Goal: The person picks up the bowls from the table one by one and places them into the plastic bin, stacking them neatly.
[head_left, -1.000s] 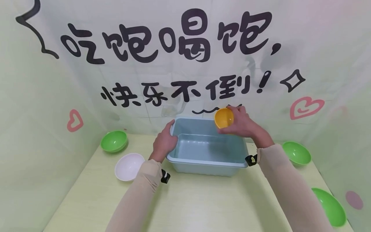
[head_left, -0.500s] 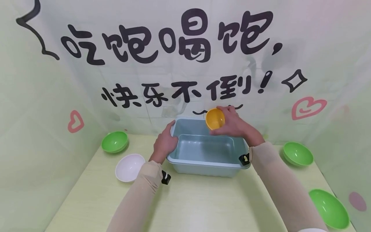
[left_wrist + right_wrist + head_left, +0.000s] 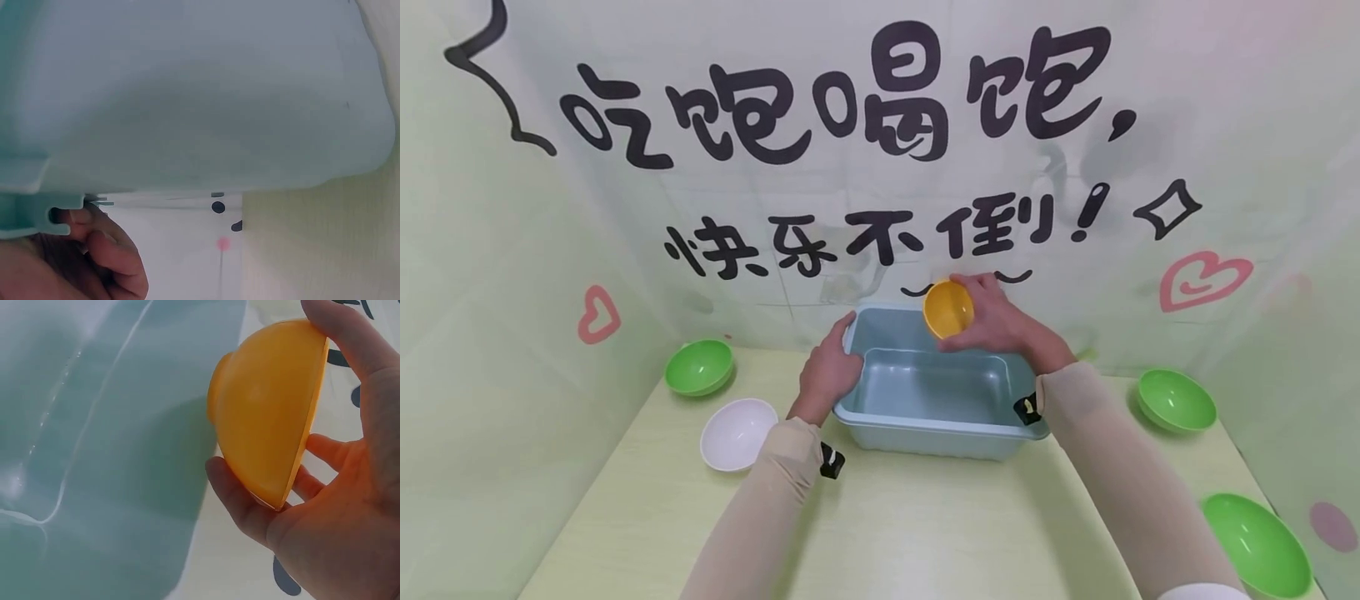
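A blue-green basin stands on the table against the back wall. My left hand grips its left rim, thumb along the edge; in the left wrist view the curled fingers lie under the rim beside the basin's outer wall. Above the basin's back part, my right hand holds a small yellow bowl by its edge, tilted on its side. The right wrist view shows the yellow bowl between the thumb and fingers of my right hand.
To the left on the table are a green bowl and a white bowl. Two more green bowls stand on the right, one further back and one nearer. A cloth wall with black lettering rises behind.
My right hand has moved left with the yellow bowl, from over the basin's right part toward its middle. The left hand keeps its grip on the rim.
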`<state>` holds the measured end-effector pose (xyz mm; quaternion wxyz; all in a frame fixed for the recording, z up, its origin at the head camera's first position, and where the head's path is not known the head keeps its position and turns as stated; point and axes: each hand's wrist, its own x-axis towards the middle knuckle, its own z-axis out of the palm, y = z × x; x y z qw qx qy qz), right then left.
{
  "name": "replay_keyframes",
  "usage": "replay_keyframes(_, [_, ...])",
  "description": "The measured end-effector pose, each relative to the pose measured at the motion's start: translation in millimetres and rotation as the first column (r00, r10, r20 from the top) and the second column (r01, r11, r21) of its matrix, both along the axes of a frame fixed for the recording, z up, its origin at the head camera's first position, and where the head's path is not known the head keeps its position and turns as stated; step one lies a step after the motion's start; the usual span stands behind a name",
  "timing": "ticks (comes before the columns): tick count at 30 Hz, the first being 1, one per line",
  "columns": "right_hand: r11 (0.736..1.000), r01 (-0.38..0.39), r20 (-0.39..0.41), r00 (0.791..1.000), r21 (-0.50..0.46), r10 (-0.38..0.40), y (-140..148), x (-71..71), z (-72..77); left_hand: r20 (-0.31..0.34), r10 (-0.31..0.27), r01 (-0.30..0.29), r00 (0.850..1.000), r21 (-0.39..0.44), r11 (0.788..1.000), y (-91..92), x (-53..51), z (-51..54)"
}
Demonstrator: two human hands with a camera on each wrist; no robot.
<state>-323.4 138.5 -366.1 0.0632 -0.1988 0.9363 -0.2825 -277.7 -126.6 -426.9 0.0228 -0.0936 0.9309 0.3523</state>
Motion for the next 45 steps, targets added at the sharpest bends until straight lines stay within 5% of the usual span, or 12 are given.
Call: replay_keyframes(45, [0.989, -0.148, 0.008, 0.989, 0.029, 0.148, -22.5, 0.0, -35.1, -0.038, 0.036, -0.035, 0.999, 0.019, 0.999, 0.0, 0.8, -3.9])
